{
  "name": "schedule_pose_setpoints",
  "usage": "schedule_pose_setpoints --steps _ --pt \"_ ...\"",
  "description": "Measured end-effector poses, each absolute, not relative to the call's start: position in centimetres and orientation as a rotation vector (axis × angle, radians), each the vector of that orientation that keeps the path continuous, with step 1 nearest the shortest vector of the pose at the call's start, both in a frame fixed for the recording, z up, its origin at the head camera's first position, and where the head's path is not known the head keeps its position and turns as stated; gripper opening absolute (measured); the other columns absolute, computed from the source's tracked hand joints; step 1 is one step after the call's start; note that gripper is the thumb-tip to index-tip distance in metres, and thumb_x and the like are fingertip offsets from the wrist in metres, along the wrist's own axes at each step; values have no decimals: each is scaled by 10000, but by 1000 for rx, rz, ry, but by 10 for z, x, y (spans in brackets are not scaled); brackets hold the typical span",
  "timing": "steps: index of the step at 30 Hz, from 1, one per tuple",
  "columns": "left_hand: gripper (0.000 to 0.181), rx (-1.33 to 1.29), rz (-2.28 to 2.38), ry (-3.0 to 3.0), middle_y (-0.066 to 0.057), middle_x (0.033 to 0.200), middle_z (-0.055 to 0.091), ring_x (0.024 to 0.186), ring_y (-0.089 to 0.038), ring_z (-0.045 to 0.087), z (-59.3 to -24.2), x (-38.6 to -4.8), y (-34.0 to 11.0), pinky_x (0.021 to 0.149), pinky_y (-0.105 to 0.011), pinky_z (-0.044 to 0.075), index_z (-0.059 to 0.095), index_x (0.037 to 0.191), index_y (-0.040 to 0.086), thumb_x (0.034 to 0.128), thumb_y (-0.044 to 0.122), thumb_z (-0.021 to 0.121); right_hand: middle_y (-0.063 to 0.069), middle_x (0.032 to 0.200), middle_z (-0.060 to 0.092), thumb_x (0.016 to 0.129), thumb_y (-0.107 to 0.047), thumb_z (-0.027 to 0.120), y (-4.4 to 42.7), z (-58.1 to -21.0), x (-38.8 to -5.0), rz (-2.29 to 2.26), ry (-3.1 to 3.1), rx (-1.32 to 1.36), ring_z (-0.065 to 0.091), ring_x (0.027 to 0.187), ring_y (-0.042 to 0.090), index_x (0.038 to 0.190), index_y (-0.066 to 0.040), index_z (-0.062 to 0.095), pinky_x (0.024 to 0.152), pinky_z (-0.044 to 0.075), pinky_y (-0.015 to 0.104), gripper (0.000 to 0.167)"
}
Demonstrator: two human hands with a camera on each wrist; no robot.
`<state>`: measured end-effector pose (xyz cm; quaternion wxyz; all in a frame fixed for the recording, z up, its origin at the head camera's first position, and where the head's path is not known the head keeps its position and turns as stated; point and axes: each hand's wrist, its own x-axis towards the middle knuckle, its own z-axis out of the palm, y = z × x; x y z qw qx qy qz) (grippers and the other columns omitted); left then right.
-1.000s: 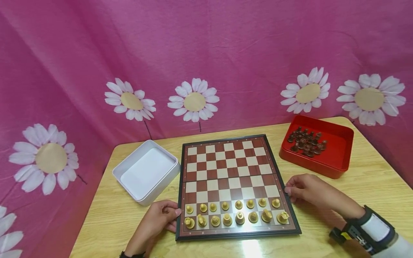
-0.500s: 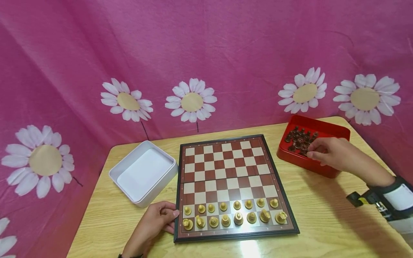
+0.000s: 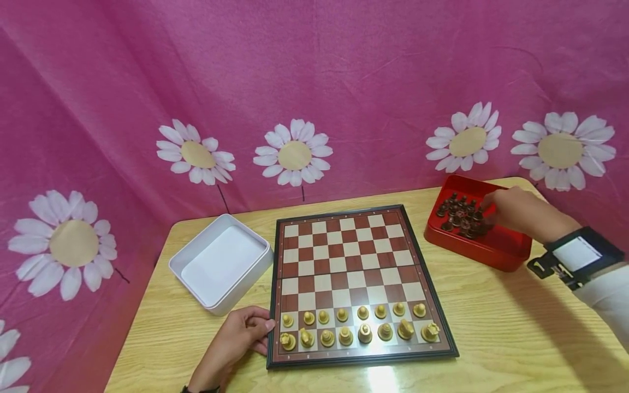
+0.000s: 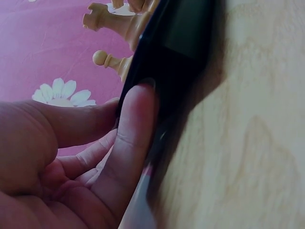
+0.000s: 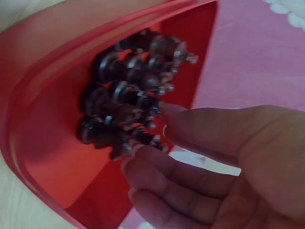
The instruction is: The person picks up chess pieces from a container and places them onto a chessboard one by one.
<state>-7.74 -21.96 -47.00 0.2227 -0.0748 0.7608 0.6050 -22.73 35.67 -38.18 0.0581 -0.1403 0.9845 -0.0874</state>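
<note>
1. Pinching the chessboard's edge in the left hand.
2. Holding the right hand, thumb and fingers apart, close to dark pieces in the red box.
3. Apparently finished setting light pieces right of the left hand; seemingly yet to set the dark.

head view: bright and fairly even, colours vivid, light seemingly from above.
board: pale sheen across the near squares, far squares crisp.
table: white glare at the near edge; a broad, soft shadow on the right.
right hand: slightly smeared.
left wrist view: dim, bluish; board's underside nearly black, wood grain soft.
right wrist view: dim, hazy; dark pieces blurred.
</note>
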Motion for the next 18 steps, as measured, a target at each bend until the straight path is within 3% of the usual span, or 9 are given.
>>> schedule_pose_setpoints --steps 11,18 --pt "295 -231 1666 2107 -39 840 700 650 -138 666 -469 -77 -221 580 -294 631 583 1217 -134 1004 57 655 168 869 770 791 -27 827 360 -392 -243 -235 2901 -511 682 732 239 961 11 791 743 645 534 178" --pt "289 -233 1662 2099 -45 847 702 659 -135 668 -469 -78 -220 591 -297 635 589 1216 -130 1004 55 655 131 820 757 784 -2 818 359 -394 -247 -241 2857 -454 621 692 208 922 -5 797 676 635 467 140"
